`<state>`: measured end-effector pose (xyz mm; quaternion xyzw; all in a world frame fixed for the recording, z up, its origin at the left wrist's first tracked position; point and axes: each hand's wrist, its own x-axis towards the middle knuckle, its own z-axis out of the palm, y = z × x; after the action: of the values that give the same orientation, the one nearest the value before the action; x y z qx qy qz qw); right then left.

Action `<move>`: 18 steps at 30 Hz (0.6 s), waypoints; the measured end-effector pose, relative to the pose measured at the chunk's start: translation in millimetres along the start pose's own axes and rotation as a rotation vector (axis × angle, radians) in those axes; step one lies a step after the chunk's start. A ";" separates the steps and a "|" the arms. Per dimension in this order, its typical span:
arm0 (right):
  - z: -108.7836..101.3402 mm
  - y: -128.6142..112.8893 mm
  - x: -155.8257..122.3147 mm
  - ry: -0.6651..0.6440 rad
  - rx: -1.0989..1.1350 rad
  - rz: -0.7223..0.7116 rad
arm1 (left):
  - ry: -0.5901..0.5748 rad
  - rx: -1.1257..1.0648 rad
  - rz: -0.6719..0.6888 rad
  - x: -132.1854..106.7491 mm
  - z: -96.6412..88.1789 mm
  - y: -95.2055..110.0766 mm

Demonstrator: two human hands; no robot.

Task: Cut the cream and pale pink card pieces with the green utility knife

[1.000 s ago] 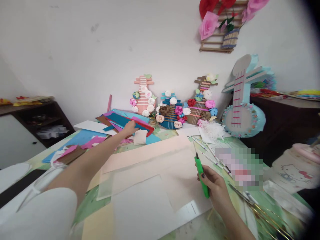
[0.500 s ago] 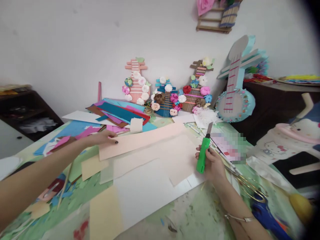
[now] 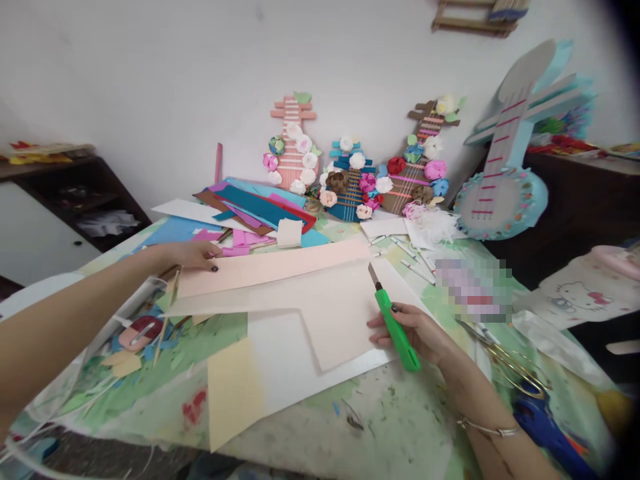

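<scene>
My left hand [image 3: 197, 256] grips the left end of a long pale peach paper strip [image 3: 275, 265], fingers curled over its far edge. Below the strip lies a larger cream sheet [image 3: 340, 313], with a long arm to the left and a wide part at right. My right hand [image 3: 417, 328] is closed around a green utility knife [image 3: 399, 330]. The knife's bare blade points up and left, near the right edge of the cream sheet. Under these papers is a white board [image 3: 285, 367], with a yellowish paper [image 3: 235, 387] at its left end.
Coloured sheets [image 3: 260, 207] are piled at the back left. Flower-covered paper instruments [image 3: 295, 147] stand along the wall, with a larger blue one [image 3: 500, 193] at right. Gold-handled scissors [image 3: 515, 363] and a blue tool [image 3: 545, 423] lie by my right forearm. Scraps and a tape dispenser [image 3: 140, 333] are at left.
The cream sheet and peach strip have shifted left on the white board. My right hand has tilted the knife, so its blade now leans left. The camera view has turned a little left.
</scene>
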<state>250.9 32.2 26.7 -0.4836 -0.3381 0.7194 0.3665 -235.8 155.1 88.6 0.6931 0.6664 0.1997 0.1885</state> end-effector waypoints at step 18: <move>-2.1 3.3 5.0 -0.036 -0.019 0.048 | -0.334 0.413 0.131 -178.8 98.2 41.7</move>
<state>250.9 35.1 21.0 -0.4821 -0.3397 0.7332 0.3386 -154.3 -24.8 22.7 0.7819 0.6064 -0.0455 0.1370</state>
